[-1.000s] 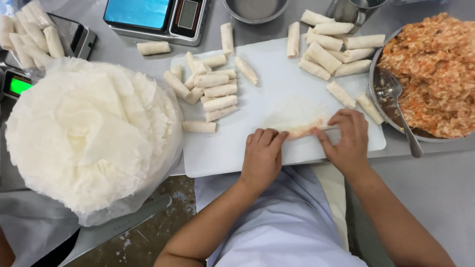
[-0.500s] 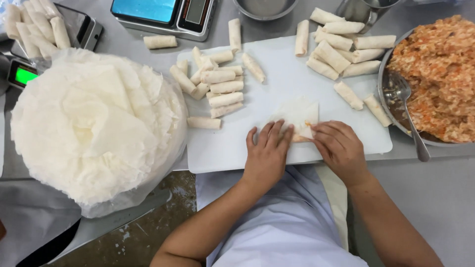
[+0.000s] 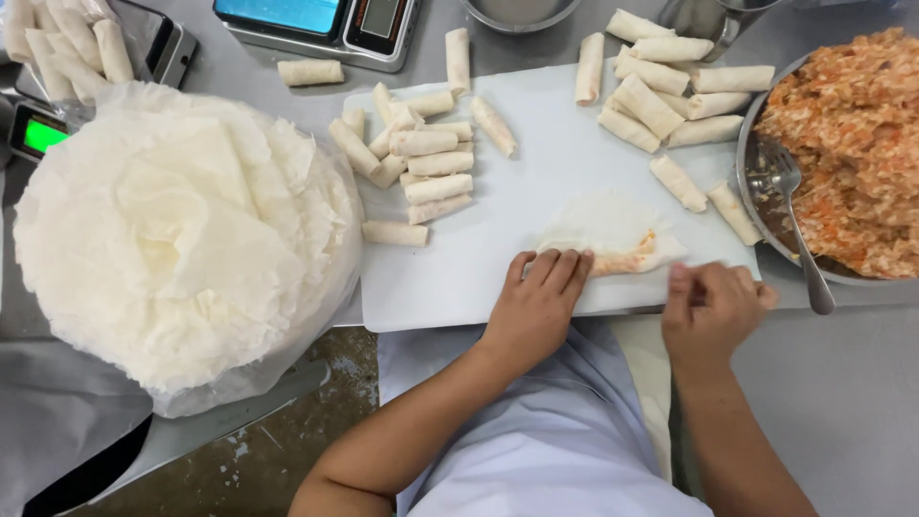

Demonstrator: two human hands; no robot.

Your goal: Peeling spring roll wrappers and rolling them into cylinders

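A thin white wrapper (image 3: 613,230) with orange filling along its near edge lies on the white cutting board (image 3: 536,177). My left hand (image 3: 539,302) presses flat on the wrapper's left end, fingers together. My right hand (image 3: 713,304) hovers by the wrapper's right end, fingers curled, holding nothing that I can see. A cluster of finished rolls (image 3: 421,158) lies on the board's left part. More rolls (image 3: 661,91) lie at its far right.
A big heap of white wrappers (image 3: 182,225) in plastic sits at left. A metal bowl of orange filling (image 3: 852,144) with a fork (image 3: 799,225) stands at right. A digital scale (image 3: 316,24) is behind the board, and further rolls (image 3: 57,43) lie at top left.
The wrapper's right flap now lies unfolded to the right. My right hand has drawn back off the wrapper toward the board's near right edge. My left hand stays on the left end.
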